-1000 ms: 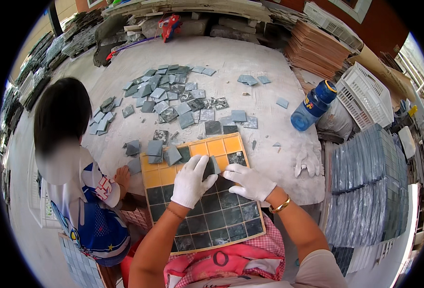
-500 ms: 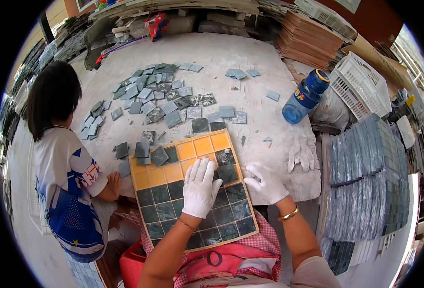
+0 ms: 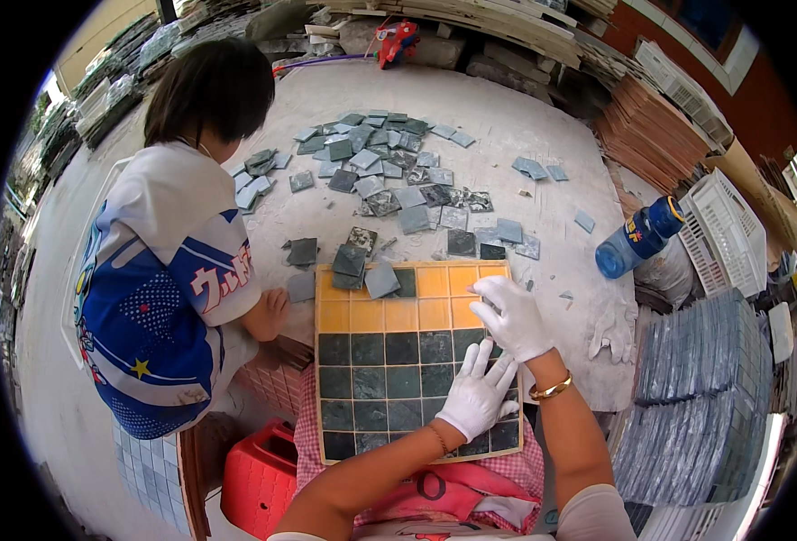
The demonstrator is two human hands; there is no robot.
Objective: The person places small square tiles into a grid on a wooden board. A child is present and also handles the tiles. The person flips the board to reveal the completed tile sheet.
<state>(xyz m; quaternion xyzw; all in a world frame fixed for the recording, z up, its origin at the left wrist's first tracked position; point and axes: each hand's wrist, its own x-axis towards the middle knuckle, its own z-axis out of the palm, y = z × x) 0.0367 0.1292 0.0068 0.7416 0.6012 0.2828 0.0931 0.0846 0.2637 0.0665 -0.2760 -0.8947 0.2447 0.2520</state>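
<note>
A tile tray (image 3: pixel 320 397) rests on my lap and against the table edge, its lower rows filled with dark green square tiles (image 3: pixel 369 382). Orange cells (image 3: pixel 367 316) show in its upper rows. My left hand (image 3: pixel 478 397), in a white glove, lies on the filled rows at the lower right, fingers stretched. My right hand (image 3: pixel 512 320), gloved too, is over the tray's upper right edge with bent fingers, thumb and forefinger apart; it hides the cells underneath. Loose tiles (image 3: pixel 382 280) lie across the tray's top left corner.
Many loose tiles (image 3: pixel 362 159) are scattered over the table (image 3: pixel 543 108). A blue bottle (image 3: pixel 633 239), a spare glove (image 3: pixel 611 334) and wrapped tile stacks (image 3: pixel 694 388) are at the right. A person (image 3: pixel 169 270) sits close at my left, beside a red stool (image 3: pixel 259 478).
My left hand has slid right and down over the filled rows. My right hand has moved from beside the tray onto its upper right edge. The view has turned left.
</note>
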